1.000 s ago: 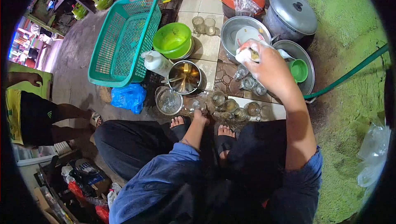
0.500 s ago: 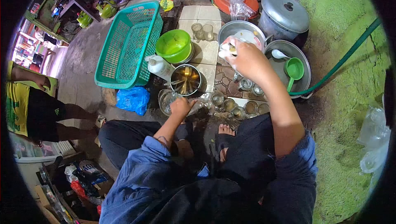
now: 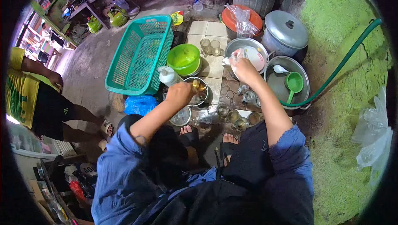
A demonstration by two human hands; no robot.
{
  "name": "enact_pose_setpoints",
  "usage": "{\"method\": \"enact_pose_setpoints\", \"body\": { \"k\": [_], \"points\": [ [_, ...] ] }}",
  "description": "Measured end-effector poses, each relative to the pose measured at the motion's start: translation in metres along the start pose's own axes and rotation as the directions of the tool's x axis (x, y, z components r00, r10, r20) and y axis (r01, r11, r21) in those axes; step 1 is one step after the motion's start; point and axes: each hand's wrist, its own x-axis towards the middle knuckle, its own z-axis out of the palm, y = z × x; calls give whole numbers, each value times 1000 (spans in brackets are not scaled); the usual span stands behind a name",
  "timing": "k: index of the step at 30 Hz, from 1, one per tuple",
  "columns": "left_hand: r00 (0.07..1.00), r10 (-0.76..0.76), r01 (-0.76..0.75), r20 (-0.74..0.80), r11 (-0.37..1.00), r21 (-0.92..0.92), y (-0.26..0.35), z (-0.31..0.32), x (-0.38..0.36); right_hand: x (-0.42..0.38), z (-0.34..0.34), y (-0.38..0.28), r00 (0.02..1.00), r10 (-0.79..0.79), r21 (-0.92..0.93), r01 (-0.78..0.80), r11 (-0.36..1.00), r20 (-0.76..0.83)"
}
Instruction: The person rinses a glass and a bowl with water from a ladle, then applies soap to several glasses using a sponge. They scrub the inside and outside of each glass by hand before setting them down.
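My right hand [image 3: 244, 68] grips a white soapy sponge [image 3: 230, 60] over the rim of a metal basin [image 3: 236, 43] that holds a white plate [image 3: 256, 57]. My left hand [image 3: 180, 94] is raised with its fingers curled, seen from the back. It hovers beside a small metal pot [image 3: 202, 93] with cutlery standing in it, just below a white bottle [image 3: 169, 75]. Whether the left hand holds anything is hidden. Several drinking glasses [image 3: 234, 116] stand on the wet tiles in front of my bare feet [image 3: 230, 138].
A teal basket [image 3: 141, 55] and a green bowl [image 3: 184, 57] lie at the left. At the right are a wide basin [image 3: 275, 86] with a green ladle [image 3: 294, 82], a lidded pot [image 3: 286, 28] and a green hose [image 3: 344, 67]. Another person [image 3: 29, 96] crouches at far left.
My left hand rose from the glasses on the floor up beside the cutlery pot. My right hand stayed with the sponge at the basin. The view shifted, so everything sits lower.
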Motion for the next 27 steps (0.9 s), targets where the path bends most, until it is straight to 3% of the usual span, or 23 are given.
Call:
{"method": "enact_pose_setpoints", "body": {
  "k": [1,2,3,4,5,6,8,10,12,13,14,16,17,18,20,21,24,26,27],
  "points": [
    [1000,3,-3,-6,1000,2,-1,-11,1,0,-2,-9,999,35,45,-35,998,17],
    [995,-84,76,-44,982,-175,-2,-20,2,0,-5,-19,997,69,88,-72,994,34],
    [983,-173,140,-65,926,-350,-3,-29,4,-1,-2,-28,986,158,291,-136,947,-55],
    [984,-166,130,-72,926,-354,-1,-37,4,-2,1,-37,957,261,485,-171,858,-124],
    [974,-210,143,-81,855,-499,1,-45,3,-3,5,-46,951,197,470,-65,880,-237],
    [963,-259,152,-79,759,-633,5,-52,1,-6,8,-57,947,221,514,-72,855,-233],
    [955,-279,141,-100,724,-676,7,-54,7,-12,9,-79,955,81,405,44,913,-285],
    [917,-400,223,1,508,-832,1,-54,15,-14,9,-88,961,107,464,24,885,-254],
    [900,-435,222,-28,512,-830,1,-65,15,-16,1,-84,962,-28,231,94,968,-272],
    [900,-435,219,-42,532,-818,-1,-69,15,-16,-2,-79,933,-224,-2,232,973,-281],
    [899,-435,217,-55,551,-806,-4,-71,15,-18,-1,-78,933,-234,-3,243,970,-274],
    [883,-459,212,-99,579,-787,-12,-72,18,-25,4,-81,901,-417,-144,400,905,-118],
    [897,-438,232,-60,581,-780,-13,-77,16,-27,2,-86,867,-488,-90,480,873,-102],
    [910,-415,251,-19,585,-771,-15,-80,15,-30,3,-91,863,-495,-87,488,868,-98],
    [917,-400,224,-9,532,-817,-19,-73,16,-35,-1,-105,921,-350,168,323,931,170],
    [942,-331,163,-56,597,-785,-14,-74,15,-37,-13,-116,902,-210,61,202,977,377],
    [985,-147,50,-95,755,-654,1,-81,11,-39,4,-112,885,-306,188,253,949,350],
    [971,-26,-109,-239,839,-533,18,-85,7,-41,12,-108,895,-255,215,185,959,366],
    [938,66,-226,-341,863,-453,24,-80,8,-40,25,-98,877,-175,180,103,978,447]
  ]
}}
